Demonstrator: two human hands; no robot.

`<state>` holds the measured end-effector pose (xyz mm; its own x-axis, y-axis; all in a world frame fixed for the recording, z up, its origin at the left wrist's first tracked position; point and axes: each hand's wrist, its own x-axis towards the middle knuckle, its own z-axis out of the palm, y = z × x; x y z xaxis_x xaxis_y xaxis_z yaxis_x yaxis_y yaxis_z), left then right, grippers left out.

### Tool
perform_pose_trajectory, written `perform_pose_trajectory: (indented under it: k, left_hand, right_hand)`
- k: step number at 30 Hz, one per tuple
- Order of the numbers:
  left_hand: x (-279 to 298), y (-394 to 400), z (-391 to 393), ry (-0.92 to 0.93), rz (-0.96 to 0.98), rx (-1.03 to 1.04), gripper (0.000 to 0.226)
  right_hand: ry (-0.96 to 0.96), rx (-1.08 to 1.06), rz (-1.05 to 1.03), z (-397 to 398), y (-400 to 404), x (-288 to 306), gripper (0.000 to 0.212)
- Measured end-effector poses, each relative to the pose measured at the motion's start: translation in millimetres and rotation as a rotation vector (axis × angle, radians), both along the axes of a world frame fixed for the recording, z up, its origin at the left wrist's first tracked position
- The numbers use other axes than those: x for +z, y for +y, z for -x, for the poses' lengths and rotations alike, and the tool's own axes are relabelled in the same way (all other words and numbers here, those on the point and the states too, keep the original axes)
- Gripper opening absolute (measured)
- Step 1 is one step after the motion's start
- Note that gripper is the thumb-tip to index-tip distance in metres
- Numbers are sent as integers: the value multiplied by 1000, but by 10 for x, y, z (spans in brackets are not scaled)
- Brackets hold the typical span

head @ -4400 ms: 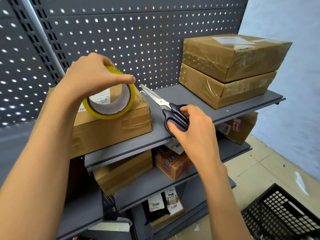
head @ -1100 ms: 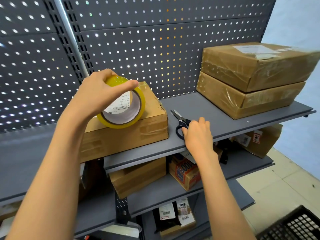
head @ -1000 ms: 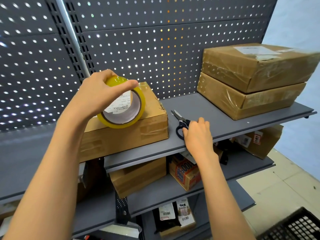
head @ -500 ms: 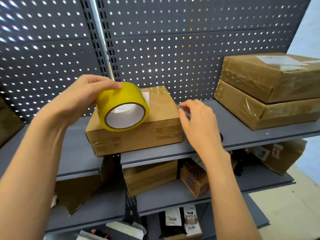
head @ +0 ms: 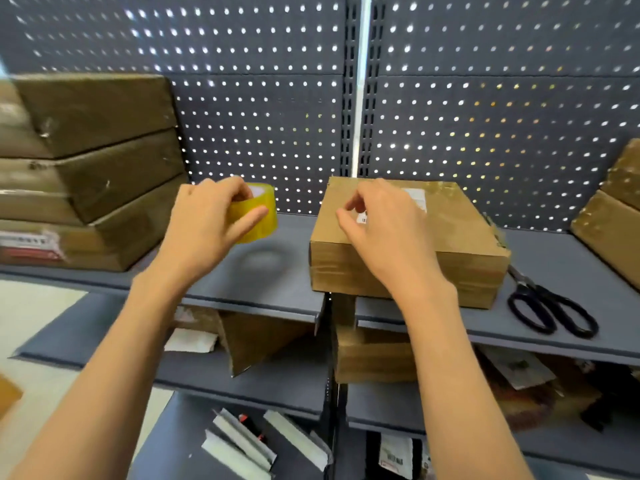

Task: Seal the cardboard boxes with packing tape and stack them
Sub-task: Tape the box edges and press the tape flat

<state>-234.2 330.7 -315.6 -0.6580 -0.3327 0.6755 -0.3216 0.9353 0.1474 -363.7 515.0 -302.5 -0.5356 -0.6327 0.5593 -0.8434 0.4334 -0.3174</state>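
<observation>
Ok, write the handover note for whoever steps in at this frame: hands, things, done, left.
Left hand holds the tape roll above the shelf, left of the box.
Right hand hovers over the middle box, fingers loosely curled, holding nothing.
Scissors lie on the shelf right of that box.
Done: box looks taped; stack of boxes at left.
Left: stack the middle box.

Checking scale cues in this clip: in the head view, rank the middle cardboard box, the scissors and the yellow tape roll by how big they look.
1. cardboard box, clearly largest.
2. scissors.
3. tape roll, partly hidden by the left hand, so its rank below the scissors is unsure.
</observation>
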Motion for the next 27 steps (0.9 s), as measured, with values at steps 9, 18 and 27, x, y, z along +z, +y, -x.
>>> perform_pose_trajectory:
  k: [9, 18, 27]
  left_hand:
    - [-775, -246, -80, -67, -96, 6, 19]
    - [-415, -115, 43, -85, 62, -42, 37]
    - [135, 902, 799, 55, 227, -51, 22]
  right_hand:
    - [-10, 74, -76, -151, -351, -92, 19]
    - [18, -19, -40, -56, -131, -127, 16]
    - [54, -146, 31, 569, 776, 58, 18]
